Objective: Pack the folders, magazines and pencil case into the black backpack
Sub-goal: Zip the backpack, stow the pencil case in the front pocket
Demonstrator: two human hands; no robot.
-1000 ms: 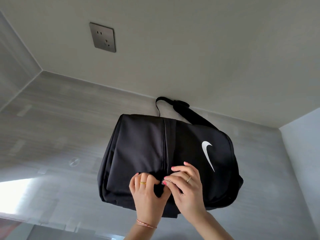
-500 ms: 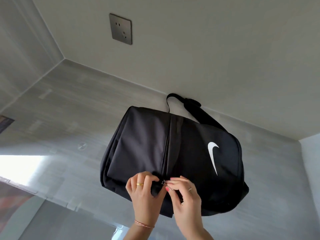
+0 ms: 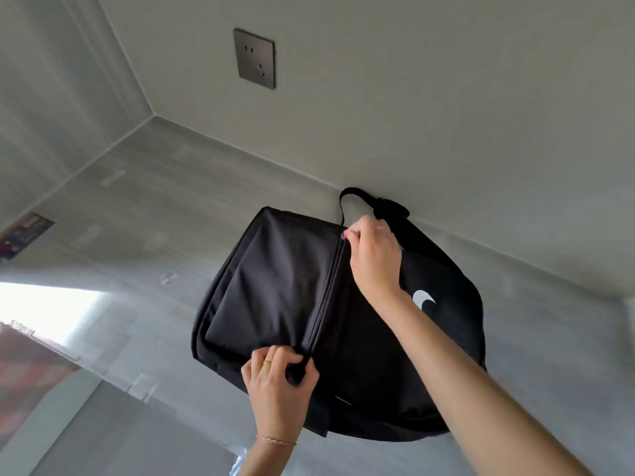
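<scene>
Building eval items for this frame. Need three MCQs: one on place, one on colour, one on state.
1. Where is the right hand?
A. at the far end of the zipper
B. on the wall socket
C. off the bag

2. What colour is the logo on the backpack?
A. red
B. white
C. yellow

3. What is the left hand doing?
A. lying flat on the table
B. hanging idle
C. gripping the backpack's near edge

Answers: 1 A, its fingers pinch at the zipper's far end near the strap. 2 B, the mark is white on black cloth. 3 C, its fingers curl round the fabric by the zipper's near end.
</scene>
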